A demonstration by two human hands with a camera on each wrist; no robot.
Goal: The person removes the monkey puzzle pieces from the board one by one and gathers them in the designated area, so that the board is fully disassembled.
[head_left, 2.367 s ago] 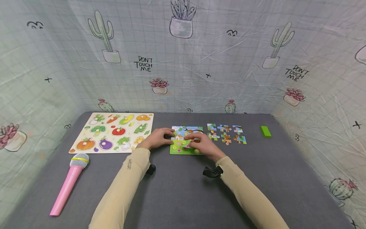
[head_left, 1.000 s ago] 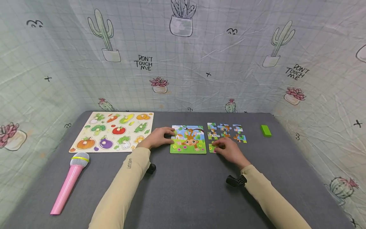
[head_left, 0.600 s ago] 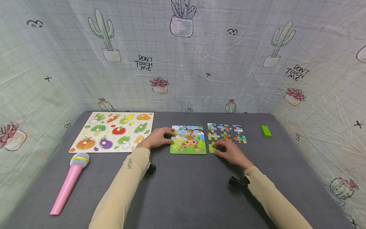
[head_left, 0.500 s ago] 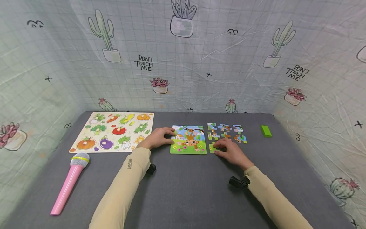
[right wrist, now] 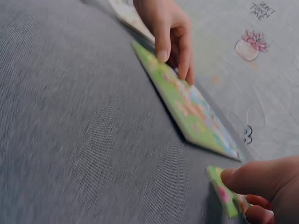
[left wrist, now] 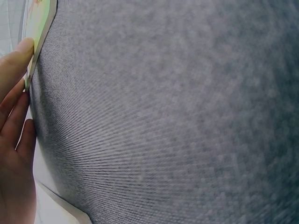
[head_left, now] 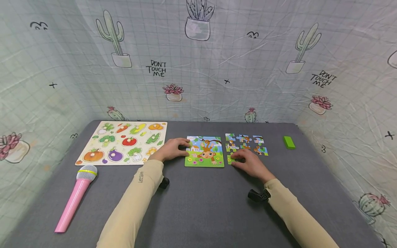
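My left hand (head_left: 170,150) touches the left edge of a square monkey puzzle board (head_left: 204,159). In the left wrist view its thumb (left wrist: 24,46) lies on the board's edge, with the other fingers fairly straight beside it. My right hand (head_left: 250,163) pinches a green, flowered puzzle piece (head_left: 230,159) between thumb and fingers, just right of the board. The right wrist view shows the thumb on top of this piece (right wrist: 223,193); part of it is hidden by the hand. Behind it, several loose jigsaw pieces (head_left: 245,138) lie in rows, one partly covered by the right hand.
A vegetable puzzle board (head_left: 142,132) lies to the left of my left hand. Near the table's left side is a pink toy microphone (head_left: 72,203). A green block (head_left: 288,142) lies at the far right. Patterned cloth (head_left: 198,75) walls the grey table at back and sides.
My right hand has moved right from over the monkey board to the front of the loose pieces, carrying the flowered piece. During the last half second it has barely moved. My left hand stays put.
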